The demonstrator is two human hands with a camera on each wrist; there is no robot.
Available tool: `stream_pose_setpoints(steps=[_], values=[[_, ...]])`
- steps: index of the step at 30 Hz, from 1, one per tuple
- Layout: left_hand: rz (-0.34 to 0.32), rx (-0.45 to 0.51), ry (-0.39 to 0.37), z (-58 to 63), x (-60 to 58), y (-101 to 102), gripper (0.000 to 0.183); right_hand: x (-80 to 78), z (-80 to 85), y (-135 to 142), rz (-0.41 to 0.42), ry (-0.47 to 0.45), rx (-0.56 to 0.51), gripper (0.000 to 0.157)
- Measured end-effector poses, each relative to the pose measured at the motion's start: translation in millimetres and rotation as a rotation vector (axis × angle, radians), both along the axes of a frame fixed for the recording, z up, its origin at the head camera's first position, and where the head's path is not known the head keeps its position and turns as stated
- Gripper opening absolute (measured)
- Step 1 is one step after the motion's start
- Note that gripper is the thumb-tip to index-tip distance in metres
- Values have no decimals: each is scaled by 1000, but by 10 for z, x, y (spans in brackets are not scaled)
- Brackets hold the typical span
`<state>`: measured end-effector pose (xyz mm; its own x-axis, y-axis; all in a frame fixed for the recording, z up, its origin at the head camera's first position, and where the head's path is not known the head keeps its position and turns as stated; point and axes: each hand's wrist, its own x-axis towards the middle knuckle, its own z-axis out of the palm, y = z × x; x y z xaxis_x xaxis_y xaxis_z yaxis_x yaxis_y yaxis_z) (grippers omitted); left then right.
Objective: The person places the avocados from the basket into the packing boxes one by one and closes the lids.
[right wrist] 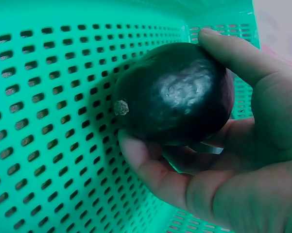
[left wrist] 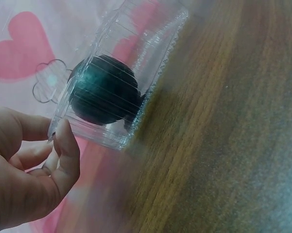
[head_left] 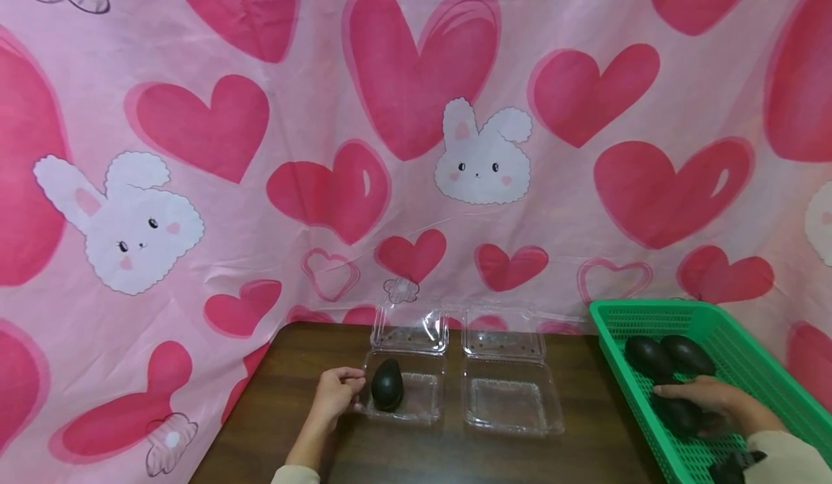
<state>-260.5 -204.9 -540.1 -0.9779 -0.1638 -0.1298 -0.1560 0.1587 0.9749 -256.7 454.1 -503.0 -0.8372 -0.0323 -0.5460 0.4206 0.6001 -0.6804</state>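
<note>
My left hand point(head_left: 334, 395) pinches the left rim of a clear plastic clamshell box point(head_left: 422, 397), its lid standing up at the back. One dark avocado point(head_left: 388, 384) sits upright in the left part of that box; the left wrist view shows the avocado point(left wrist: 104, 90) through the ribbed wall, with thumb and finger at the rim. Inside the green basket at the right, my right hand point(head_left: 715, 401) grips another dark avocado point(head_left: 677, 413). In the right wrist view thumb and fingers curl round this avocado point(right wrist: 175, 94), its stem end facing the basket wall point(right wrist: 53, 97).
A second clear clamshell box point(head_left: 510, 401), lid up and nothing in it, stands right of the first. Two more avocados point(head_left: 687, 355) lie at the back of the green basket point(head_left: 614, 368). Behind the brown wooden table point(head_left: 299, 354) hangs a pink heart-patterned cloth point(head_left: 416, 209).
</note>
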Motion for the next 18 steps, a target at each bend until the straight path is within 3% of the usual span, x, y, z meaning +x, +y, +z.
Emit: stream_pose_setpoints(steps=[13,18], values=[[-5,11,-6,-16,-21,4,19,-1,185,24,29,-27,-25,109],[-6,8,-9,-14,-13,8,19,-12,228,31,48,-5,-38,109]])
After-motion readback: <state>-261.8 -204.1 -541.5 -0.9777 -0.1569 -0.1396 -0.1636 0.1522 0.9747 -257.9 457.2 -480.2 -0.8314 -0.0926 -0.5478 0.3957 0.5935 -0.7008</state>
